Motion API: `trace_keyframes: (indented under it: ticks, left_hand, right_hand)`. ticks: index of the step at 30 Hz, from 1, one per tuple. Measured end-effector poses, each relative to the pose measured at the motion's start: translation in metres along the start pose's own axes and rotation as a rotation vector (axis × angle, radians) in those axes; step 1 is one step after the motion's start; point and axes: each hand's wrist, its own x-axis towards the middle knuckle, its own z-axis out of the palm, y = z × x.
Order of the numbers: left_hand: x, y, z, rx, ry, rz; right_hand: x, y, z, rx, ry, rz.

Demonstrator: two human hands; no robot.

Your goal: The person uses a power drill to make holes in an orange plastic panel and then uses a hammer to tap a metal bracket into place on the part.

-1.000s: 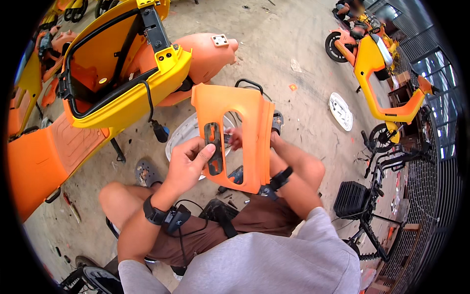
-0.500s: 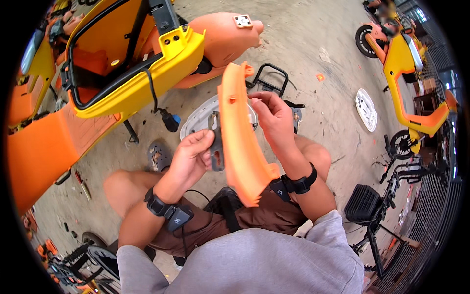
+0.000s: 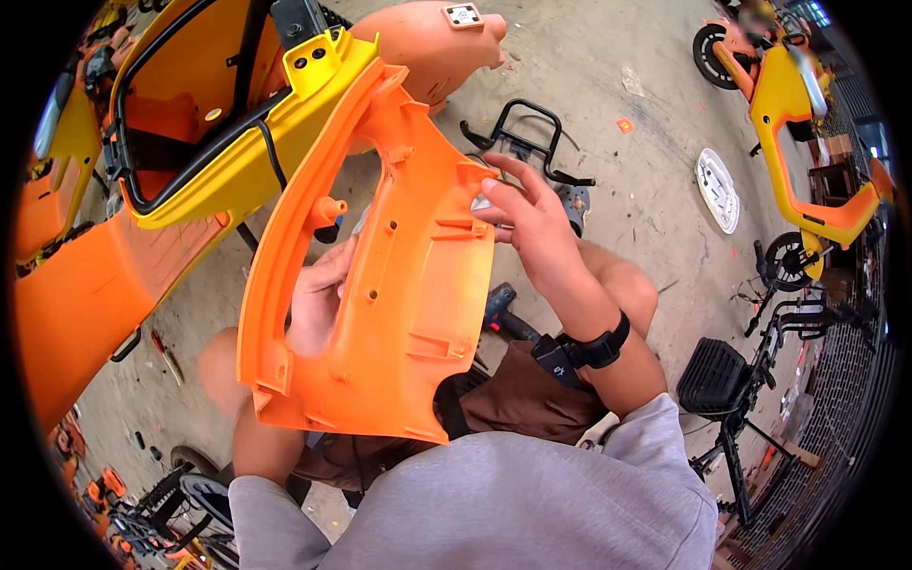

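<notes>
A large curved orange plastic panel (image 3: pixel 432 285) is up in front of me, its ribbed inner side, screw posts and two small holes facing me. Through its long opening shows my left hand (image 3: pixel 323 285), closed, with its fingertips hidden behind the panel. The dark slotted plate it held a moment ago is out of sight behind there. At the panel's upper right edge, my right hand (image 3: pixel 527 214) grips the rim between thumb and bent fingers. A cordless drill (image 3: pixel 513 321) shows beyond the panel's lower right edge, by my lap.
An orange-and-yellow scooter body (image 3: pixel 190 204) stands close on the left. Ahead on the concrete floor lies a black tubular frame (image 3: pixel 532 133). A white oval tray (image 3: pixel 717 190) sits to the right, near a yellow scooter (image 3: pixel 774 142) and a black basket (image 3: pixel 712 375). A screwdriver (image 3: pixel 166 356) lies at left.
The orange panel has turned from edge-on to show its broad inner side and spread left. The dark plate and much of my left hand have gone behind it. My right hand stays near its edge.
</notes>
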Motion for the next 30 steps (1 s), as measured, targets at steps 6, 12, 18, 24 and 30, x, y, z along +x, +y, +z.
trace_keyframes:
  ticks: [6, 12, 18, 24, 30]
  left_hand:
    - [0.001, -0.002, 0.012, 0.004, -0.018, -0.019]
    - [0.012, -0.008, 0.012, 0.014, 0.001, -0.011]
    - [0.021, -0.007, 0.027, 0.017, 0.030, 0.006]
    - [0.022, -0.003, 0.028, 0.074, 0.007, -0.007]
    - [0.021, 0.002, 0.031, 0.292, 0.151, 0.218]
  right_hand:
    - [0.000, 0.005, 0.001, 0.225, 0.048, 0.079]
    - [0.004, 0.016, -0.003, 0.316, -0.061, 0.264]
    - [-0.020, 0.011, 0.017, 0.429, -0.126, 0.173]
    - [-0.024, 0.011, 0.011, 0.383, -0.201, 0.192]
    - [-0.025, 0.008, -0.016, 0.293, -0.301, 0.301]
